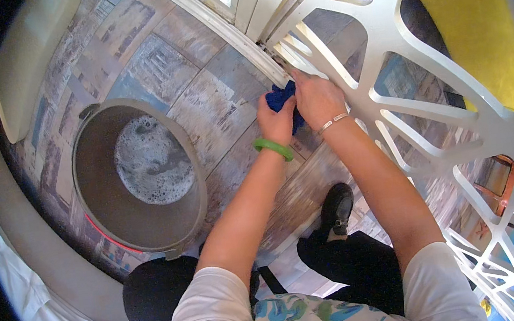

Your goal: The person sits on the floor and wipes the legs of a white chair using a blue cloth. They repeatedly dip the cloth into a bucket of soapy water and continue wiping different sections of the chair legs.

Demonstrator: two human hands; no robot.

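A dark blue cloth [282,97] is bunched in my left hand [277,119], which wears a green bangle at the wrist. My right hand [319,97], with a silver bracelet, lies against the cloth's right side. Its fingers point at the end of a white base rail [247,39], where the rail meets a white cut-out lattice panel [387,5]. Dark grime marks that corner. Whether the right fingers also grip the cloth is hidden. To the left stands a grey-brown bucket [98,199] holding foamy water [153,161].
Patterned wood-look tiles [205,114] cover the floor. The lattice panel rises close along my right arm, with a yellow curved surface [476,27] behind it. A beige rounded furniture base [32,58] stands at the left. My black shoe [337,208] is below my hands.
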